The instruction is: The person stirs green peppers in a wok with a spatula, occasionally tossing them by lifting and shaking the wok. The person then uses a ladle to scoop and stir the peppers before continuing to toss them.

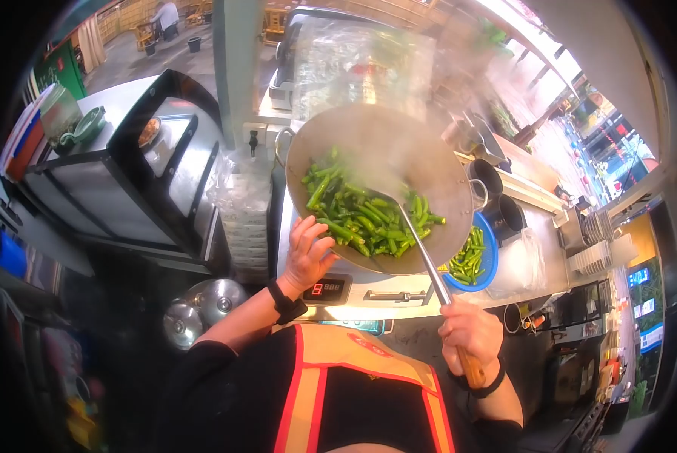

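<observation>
By the wok's (444, 170) edge, left hand (307, 253)

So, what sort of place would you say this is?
Probably a small restaurant or food-stall kitchen: a large steaming wok of green vegetables, stacked plates along the right-hand counter, and an apron on the cook.

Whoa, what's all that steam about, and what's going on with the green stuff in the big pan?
Someone in an orange apron is at a big pan of chopped green vegetables. The right hand holds a long cooking tool, and its far end is down in the vegetables. The left hand is at the near edge of the pan. Steam is rising, so the food looks hot. More green pieces sit in a blue bowl beside the pan.
</observation>
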A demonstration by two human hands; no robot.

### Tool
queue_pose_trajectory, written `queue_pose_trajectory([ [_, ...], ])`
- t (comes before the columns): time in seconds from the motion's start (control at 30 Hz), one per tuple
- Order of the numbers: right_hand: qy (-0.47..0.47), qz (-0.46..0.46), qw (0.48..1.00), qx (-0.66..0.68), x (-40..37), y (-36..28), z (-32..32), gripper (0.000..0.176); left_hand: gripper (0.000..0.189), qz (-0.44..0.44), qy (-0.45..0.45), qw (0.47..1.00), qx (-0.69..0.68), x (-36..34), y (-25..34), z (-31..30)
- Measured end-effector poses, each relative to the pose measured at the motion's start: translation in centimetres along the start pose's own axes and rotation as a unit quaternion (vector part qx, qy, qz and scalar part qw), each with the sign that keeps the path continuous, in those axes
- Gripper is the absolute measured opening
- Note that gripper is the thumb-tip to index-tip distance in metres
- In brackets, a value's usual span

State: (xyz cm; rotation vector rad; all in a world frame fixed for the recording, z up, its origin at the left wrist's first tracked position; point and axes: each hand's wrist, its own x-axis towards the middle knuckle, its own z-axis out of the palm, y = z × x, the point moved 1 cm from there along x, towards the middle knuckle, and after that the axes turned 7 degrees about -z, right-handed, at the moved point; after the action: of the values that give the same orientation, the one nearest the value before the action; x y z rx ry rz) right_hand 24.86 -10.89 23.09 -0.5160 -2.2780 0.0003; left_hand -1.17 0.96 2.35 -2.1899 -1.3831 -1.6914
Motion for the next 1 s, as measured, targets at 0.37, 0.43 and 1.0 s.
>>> queue_pose_trajectory([
  [0.37,-0.102,0.033,0.994,-0.024,1.0,-8.5,-6.8,0.018,0.036,0.005,0.01,1.0,-0.004,0.1,0.0,-0.1],
  [0.43,-0.097,0.04,0.994,-0.01,1.1,-9.3,-7.6,0.018,0.036,0.005,0.009,1.0,-0.005,0.1,0.1,-0.1],
  [1.0,-0.071,0.095,0.991,0.063,0.1,-0.8,2.1,0.018,0.032,-0.002,-0.018,1.0,-0.02,0.0,-0.1,-0.3],
])
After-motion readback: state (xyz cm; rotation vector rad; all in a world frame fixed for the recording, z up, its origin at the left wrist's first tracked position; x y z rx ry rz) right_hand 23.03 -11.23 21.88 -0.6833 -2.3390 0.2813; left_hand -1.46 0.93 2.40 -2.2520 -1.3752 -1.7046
